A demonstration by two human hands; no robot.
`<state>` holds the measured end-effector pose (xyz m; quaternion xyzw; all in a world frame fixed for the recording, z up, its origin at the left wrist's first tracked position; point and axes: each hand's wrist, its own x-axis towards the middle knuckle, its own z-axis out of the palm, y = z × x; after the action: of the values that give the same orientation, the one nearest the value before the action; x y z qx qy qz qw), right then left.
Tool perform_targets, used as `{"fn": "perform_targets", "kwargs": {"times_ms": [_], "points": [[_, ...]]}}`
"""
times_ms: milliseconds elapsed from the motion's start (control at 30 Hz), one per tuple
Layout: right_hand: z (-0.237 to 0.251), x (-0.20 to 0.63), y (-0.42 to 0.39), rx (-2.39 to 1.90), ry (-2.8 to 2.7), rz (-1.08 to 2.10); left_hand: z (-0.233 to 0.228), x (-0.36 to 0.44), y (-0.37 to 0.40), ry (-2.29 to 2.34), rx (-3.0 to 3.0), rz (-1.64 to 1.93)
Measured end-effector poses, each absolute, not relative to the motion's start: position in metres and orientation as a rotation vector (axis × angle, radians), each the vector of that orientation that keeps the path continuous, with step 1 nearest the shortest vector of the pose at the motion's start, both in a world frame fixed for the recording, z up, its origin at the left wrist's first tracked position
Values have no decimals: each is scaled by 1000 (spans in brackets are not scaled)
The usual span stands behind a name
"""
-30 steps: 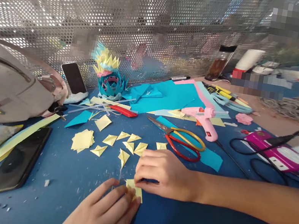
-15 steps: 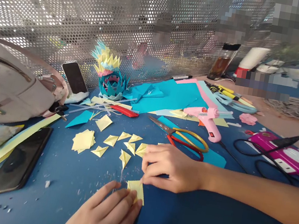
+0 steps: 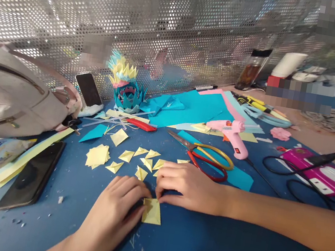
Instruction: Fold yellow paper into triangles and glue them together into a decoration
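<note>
A small creased yellow paper square (image 3: 152,212) lies flat on the blue table between my hands. My left hand (image 3: 119,203) is curled at its upper left corner, fingertips pressed together there and thumb by the left edge. At the upper right corner, my right hand (image 3: 187,187) pinches the paper with bent fingers. Just beyond lie several folded yellow paper triangles (image 3: 126,156), a few partly behind my right hand. A stack of yellow squares (image 3: 97,155) sits farther left, with a single yellow square (image 3: 119,137) above it.
Red-and-gold-handled scissors (image 3: 210,157) lie beyond my right hand, near a pink glue gun (image 3: 232,135). A red cutter (image 3: 141,125) and a layered paper model (image 3: 125,88) are farther back. On the left are a phone (image 3: 33,179) and a bag (image 3: 14,94); a magenta power strip (image 3: 317,175) is right.
My left hand has moved up from the square's lower part to its upper left corner, uncovering the paper. My right hand stays at the upper right corner. The view has shifted slightly.
</note>
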<state>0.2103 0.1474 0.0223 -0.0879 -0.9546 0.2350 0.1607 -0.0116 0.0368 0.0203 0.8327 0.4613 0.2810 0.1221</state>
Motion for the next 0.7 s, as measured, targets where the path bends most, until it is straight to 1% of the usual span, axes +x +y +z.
{"fn": "perform_targets", "kwargs": {"times_ms": [100,233,467,567,700], "points": [[22,210,146,-292,-2722,701,22,-7,46,1382,2409,789],[22,210,145,-439,-2648,836,21,-3,52,1380,2484,783],[29,209,139,-556,-2643,882,23,-4,48,1184,2800,897],[31,209,137,-567,-2631,993,26,-4,46,1120,2815,969],[29,209,138,-618,-2545,1216,21,-5,45,1093,2691,1049]]}}
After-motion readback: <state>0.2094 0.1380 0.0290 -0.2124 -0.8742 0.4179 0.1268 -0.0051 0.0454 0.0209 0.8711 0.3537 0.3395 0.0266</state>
